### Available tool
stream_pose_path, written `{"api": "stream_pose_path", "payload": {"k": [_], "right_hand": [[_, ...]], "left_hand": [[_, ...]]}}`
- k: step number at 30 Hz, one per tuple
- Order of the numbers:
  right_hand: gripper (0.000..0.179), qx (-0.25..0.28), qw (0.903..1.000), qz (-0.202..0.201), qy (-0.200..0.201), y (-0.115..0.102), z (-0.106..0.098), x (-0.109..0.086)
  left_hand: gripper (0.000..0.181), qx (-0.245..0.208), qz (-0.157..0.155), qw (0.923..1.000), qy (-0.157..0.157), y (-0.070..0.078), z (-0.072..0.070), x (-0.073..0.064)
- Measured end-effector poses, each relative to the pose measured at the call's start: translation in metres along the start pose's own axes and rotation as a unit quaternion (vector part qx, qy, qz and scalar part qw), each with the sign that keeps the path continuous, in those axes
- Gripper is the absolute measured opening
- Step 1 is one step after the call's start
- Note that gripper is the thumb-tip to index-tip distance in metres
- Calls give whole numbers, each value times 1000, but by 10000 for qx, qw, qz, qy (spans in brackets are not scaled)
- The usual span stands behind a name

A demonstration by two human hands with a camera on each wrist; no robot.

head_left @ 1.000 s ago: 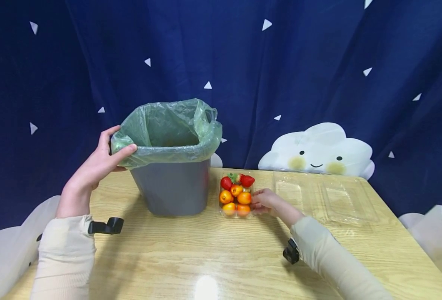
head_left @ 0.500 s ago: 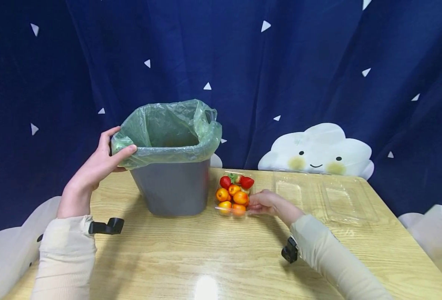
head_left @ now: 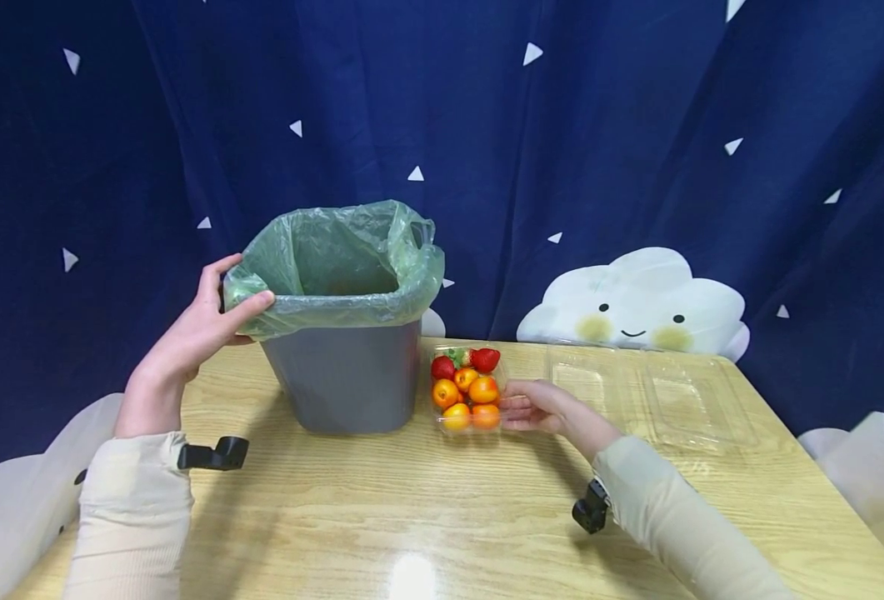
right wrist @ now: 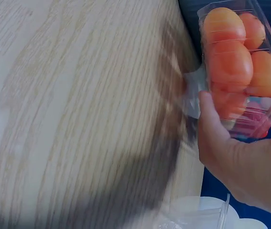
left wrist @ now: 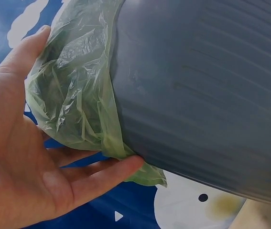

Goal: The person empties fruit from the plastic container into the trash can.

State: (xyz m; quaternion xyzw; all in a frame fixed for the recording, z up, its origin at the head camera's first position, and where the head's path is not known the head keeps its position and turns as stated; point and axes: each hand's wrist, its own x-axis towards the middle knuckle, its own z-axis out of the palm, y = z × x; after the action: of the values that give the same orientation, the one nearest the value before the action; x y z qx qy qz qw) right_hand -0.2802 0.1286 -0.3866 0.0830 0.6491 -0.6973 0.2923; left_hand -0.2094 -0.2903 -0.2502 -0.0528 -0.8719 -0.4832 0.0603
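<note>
My left hand [head_left: 190, 333] holds one end of a grey trash bin [head_left: 344, 379] by its rim, thumb at the front and the other fingers on the outside. A green plastic bag [head_left: 322, 310] lines the bin and folds over the rim. My right hand [head_left: 542, 407] grips the right side of a clear plastic container [right wrist: 247, 7], just right of the bin. In the right wrist view the thumb lies along one side, with another finger across from it. Inside are several round orange fruits [head_left: 483, 389] and red strawberries [head_left: 485, 360] toward the back.
Two clear plastic trays [head_left: 584, 383] lie toward the back right of the wooden table [head_left: 337, 517]. Behind the table hangs a dark blue curtain [head_left: 479, 100] printed with clouds and white triangles.
The container has moved slightly left, toward the bin, and its fruit has shifted about. More of my right fingers show beside it now. The left hand and the bin have stayed in place.
</note>
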Motion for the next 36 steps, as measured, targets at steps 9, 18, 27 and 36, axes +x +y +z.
{"api": "stream_pose_path", "payload": {"k": [9,18,27,36], "right_hand": [[12,412,9983,-141,-376,-3,-6,-3],[10,595,9971,-223,-416,-18,-20,-11],[14,331,9971,-467,-497,-41,-31,-20],[24,511,9963,-536,-436,-70,-36,-34]], "left_hand": [[77,-16,53,10000,56,3,1,-2],[77,-16,-29,10000,-2,2,0,-1],[78,4,12,10000,8,2,0,-3],[77,-30,-4,10000,-40,2,1,-1]]}}
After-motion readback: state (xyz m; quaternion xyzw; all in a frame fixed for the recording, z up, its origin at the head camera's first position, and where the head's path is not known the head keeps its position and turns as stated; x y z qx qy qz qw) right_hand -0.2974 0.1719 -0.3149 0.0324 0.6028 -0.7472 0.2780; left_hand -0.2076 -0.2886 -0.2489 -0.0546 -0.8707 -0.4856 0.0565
